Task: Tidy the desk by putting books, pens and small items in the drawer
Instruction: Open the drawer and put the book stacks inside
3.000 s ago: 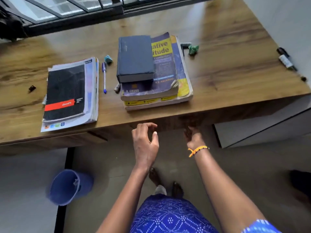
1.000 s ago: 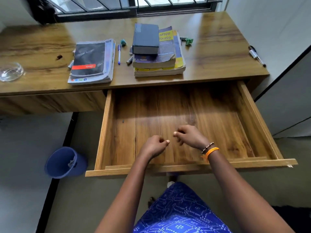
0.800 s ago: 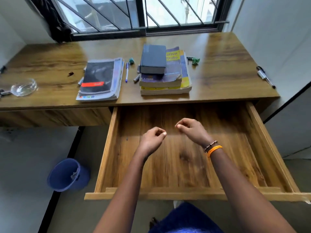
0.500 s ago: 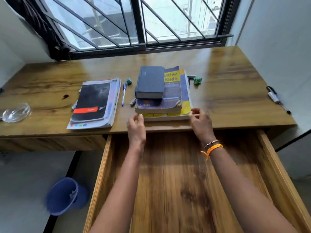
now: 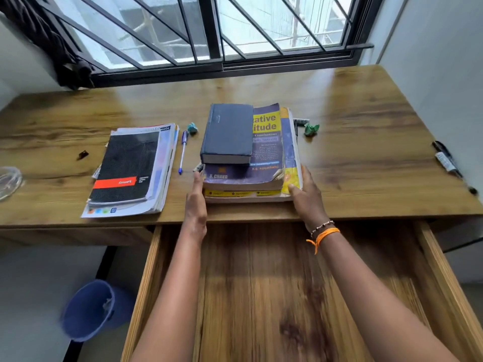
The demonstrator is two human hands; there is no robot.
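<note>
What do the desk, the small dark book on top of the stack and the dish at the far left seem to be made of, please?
Desk: wood or wood-look laminate, judging by its brown grain and soft sheen. Small dark book: paper pages in a matte dark blue-grey cover, perhaps cloth or leatherette. Dish: clear, so probably glass, possibly plastic.

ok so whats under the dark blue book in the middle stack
The dark blue book lies on a purple and yellow paperback, itself on a yellow-edged book. Their covers are partly hidden.

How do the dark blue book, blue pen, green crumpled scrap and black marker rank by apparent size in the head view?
1. dark blue book
2. blue pen and black marker: look alike
3. green crumpled scrap
</note>
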